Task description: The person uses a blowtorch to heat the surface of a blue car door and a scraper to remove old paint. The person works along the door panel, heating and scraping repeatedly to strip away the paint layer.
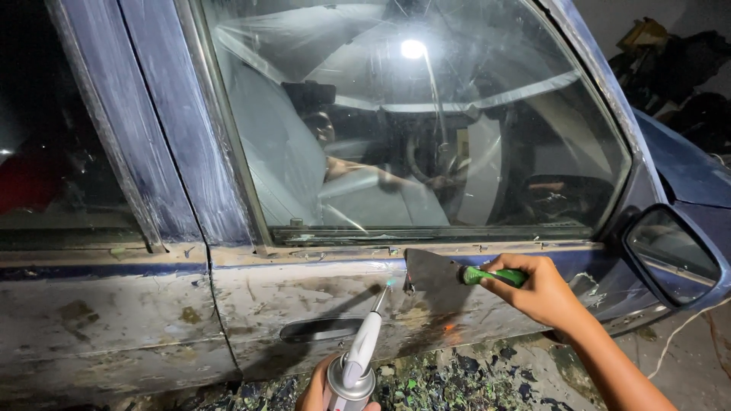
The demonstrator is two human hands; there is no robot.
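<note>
1. right hand (pixel 542 291): closed around the green handle of a scraper (pixel 438 278), whose wide metal blade lies flat against the car door (pixel 304 293) just below the window sill.
2. left hand (pixel 320 392): at the bottom edge of the view, wrapped around a gas torch (pixel 358 361); its white neck rises up and to the right, and the nozzle tip ends just left of the blade's lower left corner, close to the door panel.
3. car door: blue paint remains along the top edge; below it the panel is stripped to dull, blotchy metal, with a dark handle recess (pixel 320 329) left of the torch.
4. window (pixel 411 114): closed, reflecting a bright lamp, with pale seats visible inside.
5. side mirror (pixel 674 255): at the right edge of the door, beyond the right hand.
6. floor (pixel 457 380): below the door, strewn with dark and greenish paint flakes.
</note>
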